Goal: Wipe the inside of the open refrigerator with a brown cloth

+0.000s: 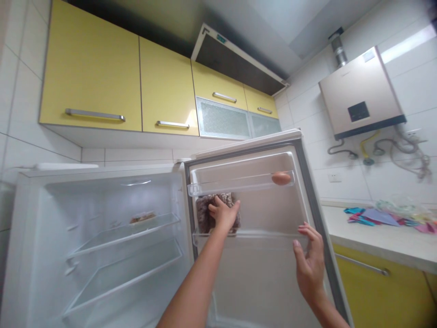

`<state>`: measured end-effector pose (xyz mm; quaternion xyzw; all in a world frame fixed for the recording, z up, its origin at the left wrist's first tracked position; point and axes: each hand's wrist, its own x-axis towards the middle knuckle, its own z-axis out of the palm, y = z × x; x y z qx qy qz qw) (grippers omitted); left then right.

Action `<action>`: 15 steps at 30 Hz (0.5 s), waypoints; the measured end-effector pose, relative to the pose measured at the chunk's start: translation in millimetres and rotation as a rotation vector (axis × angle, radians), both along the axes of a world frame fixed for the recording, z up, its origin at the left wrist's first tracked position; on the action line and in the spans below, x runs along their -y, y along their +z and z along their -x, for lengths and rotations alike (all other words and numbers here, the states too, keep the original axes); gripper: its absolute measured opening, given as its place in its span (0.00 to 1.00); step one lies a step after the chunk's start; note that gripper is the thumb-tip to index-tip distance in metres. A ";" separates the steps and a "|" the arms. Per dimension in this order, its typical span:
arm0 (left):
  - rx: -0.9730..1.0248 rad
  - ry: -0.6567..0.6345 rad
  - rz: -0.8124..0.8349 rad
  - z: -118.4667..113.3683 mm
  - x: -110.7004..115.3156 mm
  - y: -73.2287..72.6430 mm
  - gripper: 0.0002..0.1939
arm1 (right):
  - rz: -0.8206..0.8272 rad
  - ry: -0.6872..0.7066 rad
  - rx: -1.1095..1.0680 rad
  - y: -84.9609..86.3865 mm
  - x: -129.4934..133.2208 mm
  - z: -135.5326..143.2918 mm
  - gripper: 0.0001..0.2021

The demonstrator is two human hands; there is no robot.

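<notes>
Cloth [205,214]: brown, fuzzy, bunched behind clear door rail [266,236], partly hidden | left hand [223,214]: fingers splayed against it, grip unclear | right hand [311,266]: open, empty, near smooth door [256,278]

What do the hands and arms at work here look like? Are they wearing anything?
They're human. The left hand and right hand show no gloves, and I see no rings, watch or bracelet. No sleeve shows on either forearm, nor any cable or marking.
</notes>
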<state>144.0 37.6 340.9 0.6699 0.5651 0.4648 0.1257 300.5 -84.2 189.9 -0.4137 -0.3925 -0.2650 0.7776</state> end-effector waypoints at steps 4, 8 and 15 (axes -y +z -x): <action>0.066 0.133 0.021 -35.0 9.9 2.8 0.51 | -0.017 -0.027 -0.012 2.7 5.7 15.5 0.14; 0.036 0.222 0.003 -49.6 11.0 -0.2 0.49 | -0.035 -0.029 -0.025 3.9 10.1 24.5 0.14; -0.203 0.160 -0.211 -34.1 12.9 -15.2 0.40 | -0.063 -0.037 -0.073 8.6 6.0 27.3 0.13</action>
